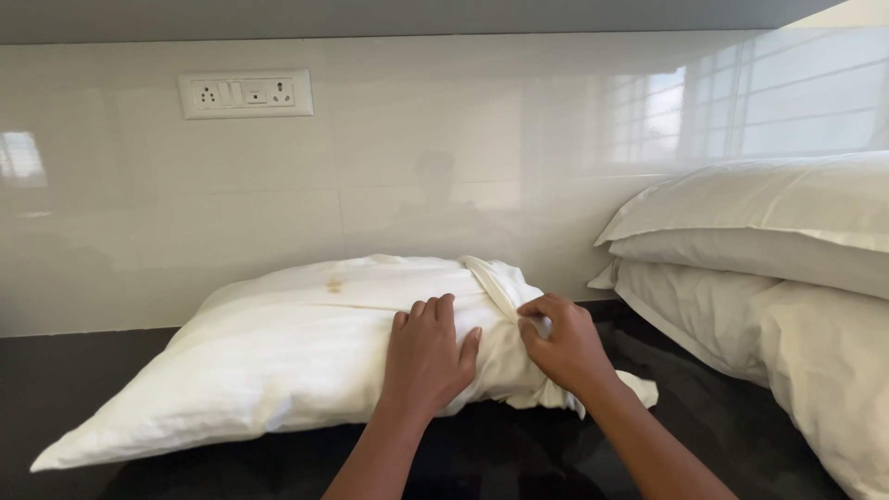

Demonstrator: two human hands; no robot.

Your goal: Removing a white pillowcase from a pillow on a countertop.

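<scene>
A white pillow (pixel 278 356) in a white pillowcase lies on a black countertop (pixel 74 380), with a small brown stain near its top. My left hand (pixel 428 356) lies flat on the pillow's right part, fingers spread, pressing it down. My right hand (pixel 563 347) pinches the bunched open end of the pillowcase (pixel 500 287) at the pillow's right end. A fold of loose cloth runs up from my fingers over the pillow's top.
Two more white pillows (pixel 778 231) are stacked at the right on the countertop. A glossy white tiled wall (pixel 417 148) stands right behind, with a white switch and socket plate (pixel 245 93) at upper left.
</scene>
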